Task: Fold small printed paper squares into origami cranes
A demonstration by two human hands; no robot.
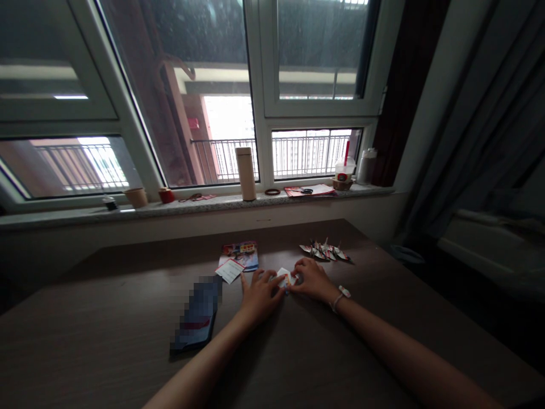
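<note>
A small folded piece of paper (283,274), white with coloured print, lies on the table between my hands. From its left side my left hand (261,294) holds it down with the fingertips, the fingers bent over. My right hand (314,281), wearing a bracelet, pinches the paper's right edge between thumb and fingers. Parts of the paper are hidden under the fingers. Just left of my left hand, a white square of paper (230,271) with a red edge overlaps a colourful printed sheet (249,257). Beyond my right hand sits a cluster of folded paper pieces (324,250).
A phone-like dark, pixelated object (196,315) lies left of my left forearm on the brown table (106,318). On the windowsill stand a beige flask (246,173), a cup with a red straw (344,168), a grey bottle (367,166), and scissors (305,191) on papers.
</note>
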